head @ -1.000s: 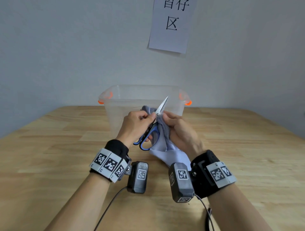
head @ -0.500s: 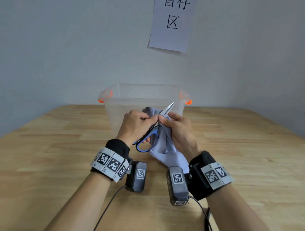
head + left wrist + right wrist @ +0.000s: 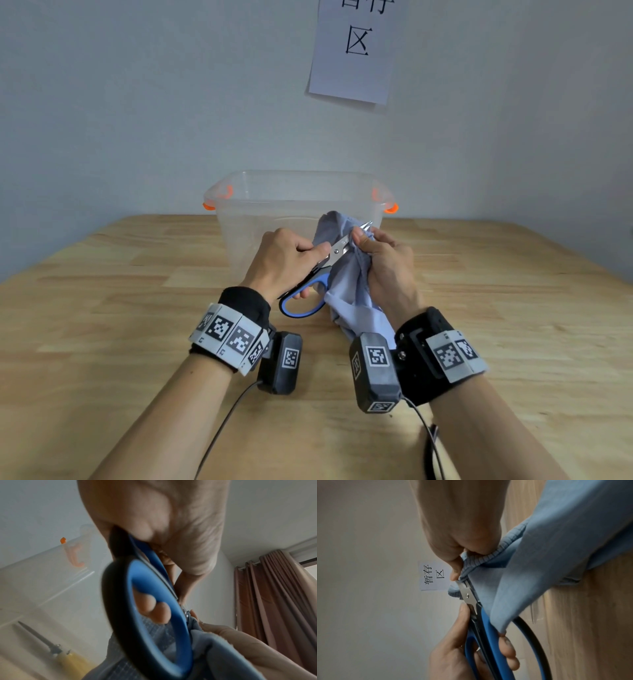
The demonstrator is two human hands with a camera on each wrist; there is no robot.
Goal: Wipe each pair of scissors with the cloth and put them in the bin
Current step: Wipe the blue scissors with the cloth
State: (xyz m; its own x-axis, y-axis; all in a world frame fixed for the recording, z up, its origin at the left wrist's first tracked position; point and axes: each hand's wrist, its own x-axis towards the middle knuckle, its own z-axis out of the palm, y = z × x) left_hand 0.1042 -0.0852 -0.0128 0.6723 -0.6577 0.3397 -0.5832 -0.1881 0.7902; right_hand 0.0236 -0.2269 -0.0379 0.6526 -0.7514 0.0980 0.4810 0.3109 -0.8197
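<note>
Blue-handled scissors (image 3: 310,287) gripped in left hand (image 3: 281,262) before the bin (image 3: 239,219) at the tabletop's far edge; right hand (image 3: 387,270) pinches cloth (image 3: 346,291) over blades, thin folds could let the edge nick fingers

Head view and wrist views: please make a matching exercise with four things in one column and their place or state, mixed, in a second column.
Things:
1. blue-handled scissors
2. cloth
3. bin
4. yellow-handled scissors

Places or states:
A. stands on the table
B. lies inside the bin
C. gripped at the handle by the left hand
D. pinched around the blades by the right hand

Pairs: 1-C, 2-D, 3-A, 4-B
</note>
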